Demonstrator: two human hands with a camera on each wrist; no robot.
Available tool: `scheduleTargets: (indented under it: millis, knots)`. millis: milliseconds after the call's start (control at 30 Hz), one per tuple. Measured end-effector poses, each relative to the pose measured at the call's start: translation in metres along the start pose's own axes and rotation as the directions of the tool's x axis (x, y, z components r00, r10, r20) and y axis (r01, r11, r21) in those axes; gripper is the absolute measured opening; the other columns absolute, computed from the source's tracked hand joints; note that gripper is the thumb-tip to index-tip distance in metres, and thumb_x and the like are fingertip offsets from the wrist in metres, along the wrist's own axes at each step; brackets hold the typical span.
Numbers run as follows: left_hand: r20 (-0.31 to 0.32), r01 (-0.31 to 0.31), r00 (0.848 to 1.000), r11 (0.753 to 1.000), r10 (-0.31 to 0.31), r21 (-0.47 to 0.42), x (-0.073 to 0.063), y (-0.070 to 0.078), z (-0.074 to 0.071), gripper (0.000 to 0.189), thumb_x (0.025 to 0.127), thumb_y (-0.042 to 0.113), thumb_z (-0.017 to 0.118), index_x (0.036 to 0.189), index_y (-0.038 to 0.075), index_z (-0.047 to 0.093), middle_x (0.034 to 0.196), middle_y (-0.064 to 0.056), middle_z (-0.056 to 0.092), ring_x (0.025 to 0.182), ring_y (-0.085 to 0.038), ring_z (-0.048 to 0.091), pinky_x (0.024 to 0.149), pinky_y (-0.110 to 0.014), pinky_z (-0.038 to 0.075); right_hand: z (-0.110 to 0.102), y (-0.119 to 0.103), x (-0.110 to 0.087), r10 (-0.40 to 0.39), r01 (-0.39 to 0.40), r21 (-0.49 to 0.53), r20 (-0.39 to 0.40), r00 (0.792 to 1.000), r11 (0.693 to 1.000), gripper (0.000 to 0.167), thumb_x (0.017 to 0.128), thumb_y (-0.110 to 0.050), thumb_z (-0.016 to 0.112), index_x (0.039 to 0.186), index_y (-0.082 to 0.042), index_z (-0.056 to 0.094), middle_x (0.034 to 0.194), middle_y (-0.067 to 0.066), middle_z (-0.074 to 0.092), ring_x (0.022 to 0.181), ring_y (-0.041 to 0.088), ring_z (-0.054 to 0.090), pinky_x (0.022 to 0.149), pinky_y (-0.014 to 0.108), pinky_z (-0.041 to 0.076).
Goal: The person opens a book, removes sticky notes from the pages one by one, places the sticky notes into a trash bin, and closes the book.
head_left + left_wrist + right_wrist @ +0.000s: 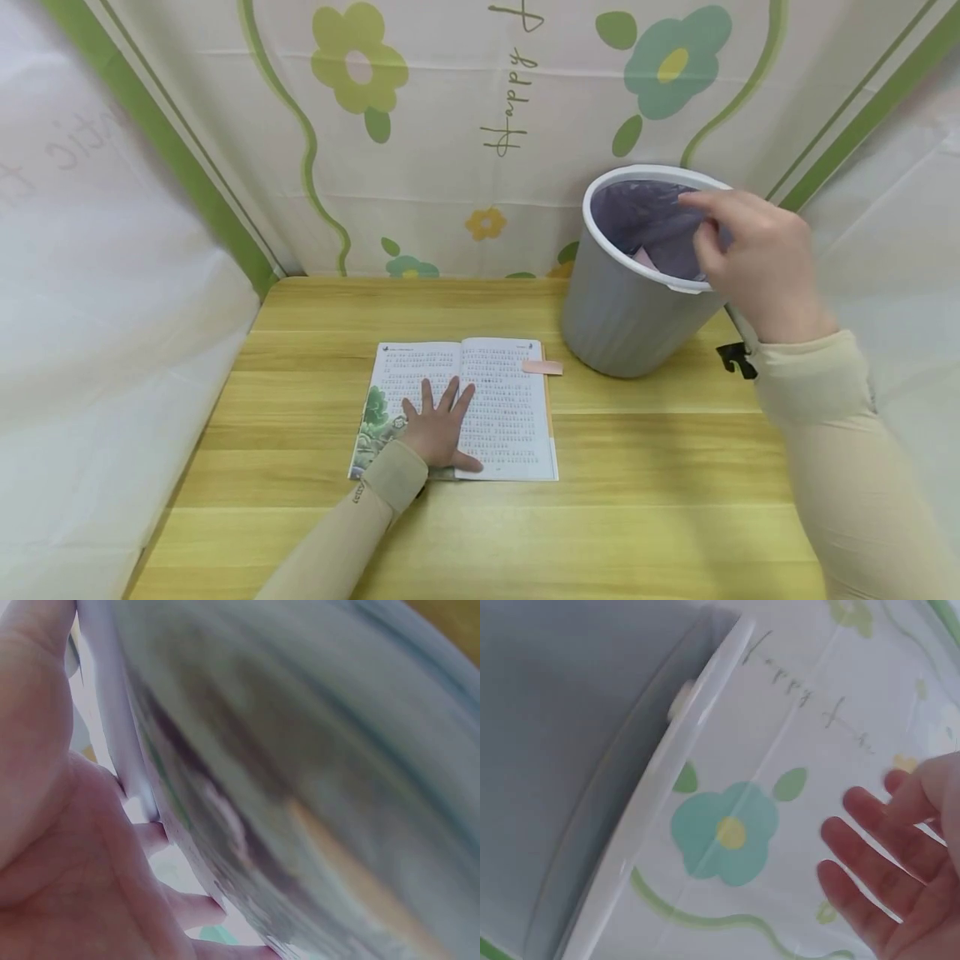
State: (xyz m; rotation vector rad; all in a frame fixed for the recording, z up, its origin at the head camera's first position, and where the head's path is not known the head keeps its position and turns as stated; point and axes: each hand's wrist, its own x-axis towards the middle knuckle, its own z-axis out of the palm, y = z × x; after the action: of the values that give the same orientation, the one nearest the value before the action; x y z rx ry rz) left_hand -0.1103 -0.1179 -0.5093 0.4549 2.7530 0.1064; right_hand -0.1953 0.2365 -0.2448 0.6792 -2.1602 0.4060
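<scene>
An open book (504,417) lies on the table, printed text on both pages and a green picture at lower left. My left hand (435,429) rests on it with fingers spread, near the centre fold. A pale pink strip (543,367) sticks out past the right page's edge. My right hand (768,258) is over the right side of a grey trash can (618,321) with a white rim. In the right wrist view the fingers of that hand (904,877) are loosely bent, with nothing visible between them. Inside the can's dark liner (637,212), a small pink piece (643,258) shows.
The wooden table (300,500) extends around the book and under the can. A floral cloth (442,167) hangs behind, with white cloth sides at left and right. A black clip or strap end (737,360) shows beside the right wrist.
</scene>
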Motion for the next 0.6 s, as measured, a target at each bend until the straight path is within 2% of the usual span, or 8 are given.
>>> scheduleTargets:
  millis: [67, 167, 300, 400, 600]
  knots:
    - [-0.001, 0.001, 1.0, 1.0, -0.001, 0.001, 0.001, 0.0, 0.001, 0.133, 0.061, 0.084, 0.068, 0.161, 0.022, 0.007, 0.166, -0.01, 0.004, 0.141, -0.059, 0.005, 0.098, -0.08, 0.024, -0.001, -0.011, -0.004, -0.003, 0.004, 0.02, -0.057, 0.998, 1.0, 0.035, 0.085, 0.003, 0.048, 0.108, -0.001, 0.074, 0.096, 0.015, 0.073, 0.081, 0.034, 0.066, 0.064, 0.034, 0.041]
    - [-0.001, 0.003, 1.0, 1.0, -0.003, 0.001, 0.001, 0.0, 0.0, 0.133, 0.061, 0.084, 0.068, 0.161, 0.022, 0.007, 0.166, -0.01, 0.005, 0.141, -0.059, 0.006, 0.099, -0.08, 0.024, 0.0, -0.023, -0.01, -0.013, 0.02, 0.058, -0.109, 0.994, 0.998, 0.035, 0.087, 0.0, 0.046, 0.108, -0.001, 0.075, 0.097, 0.012, 0.073, 0.084, 0.033, 0.067, 0.075, 0.025, 0.045]
    - [0.004, 0.004, 1.0, 1.0, -0.004, 0.002, 0.0, 0.0, -0.002, 0.132, 0.061, 0.083, 0.068, 0.161, 0.021, 0.008, 0.166, -0.011, 0.006, 0.141, -0.059, 0.006, 0.099, -0.079, 0.024, 0.003, -0.033, -0.02, -0.035, 0.047, 0.102, -0.116, 0.993, 0.994, 0.035, 0.09, -0.004, 0.045, 0.108, -0.001, 0.075, 0.101, 0.009, 0.074, 0.092, 0.032, 0.069, 0.092, 0.025, 0.048]
    - [0.008, 0.004, 1.0, 1.0, -0.004, -0.003, 0.0, 0.001, -0.002, 0.132, 0.061, 0.083, 0.068, 0.161, 0.021, 0.007, 0.166, -0.011, 0.005, 0.141, -0.059, 0.006, 0.099, -0.08, 0.023, 0.006, -0.038, -0.028, -0.054, 0.064, 0.107, -0.094, 0.994, 0.992, 0.034, 0.091, -0.005, 0.046, 0.109, 0.0, 0.074, 0.104, 0.009, 0.074, 0.093, 0.032, 0.069, 0.093, 0.031, 0.05]
    - [0.021, 0.008, 1.0, 1.0, -0.008, -0.006, 0.001, 0.001, -0.001, 0.133, 0.061, 0.085, 0.067, 0.161, 0.022, 0.005, 0.166, -0.009, 0.002, 0.142, -0.058, 0.004, 0.1, -0.08, 0.022, 0.02, -0.046, -0.047, -0.075, 0.086, 0.145, -0.079, 0.994, 0.986, 0.034, 0.089, -0.002, 0.047, 0.108, 0.0, 0.075, 0.107, 0.009, 0.074, 0.094, 0.031, 0.07, 0.083, 0.046, 0.053]
